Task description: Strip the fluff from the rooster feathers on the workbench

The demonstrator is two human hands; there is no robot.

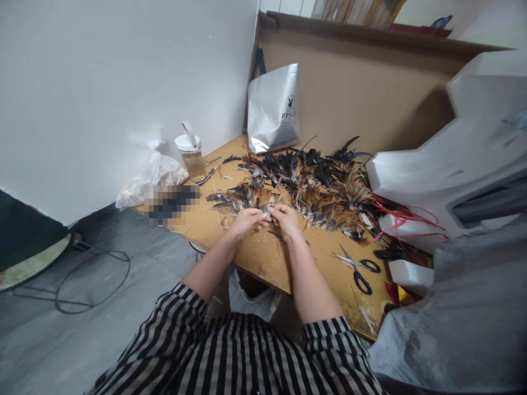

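Observation:
My left hand [250, 221] and my right hand [285, 220] meet over the wooden table, fingertips pinched together. A small tuft of feathers [264, 207] appears at the fingertips, though the fingers hide most of it and its lower end cannot be made out. Just beyond my hands lie rows of brown feathers [317, 204], with black feathers [294, 163] behind them. Scissors [357, 266] with black handles rest, blades apart, on the table to the right of my right forearm.
At the back stands a silver bag [272, 112] against a cardboard panel [349, 88]. A lidded drink cup [191, 156] and a plastic bag [154, 170] are at the left. Red strings [407, 216] hang near white foam pieces [415, 164] on the right. The wooden table [263, 260] has a front edge near me.

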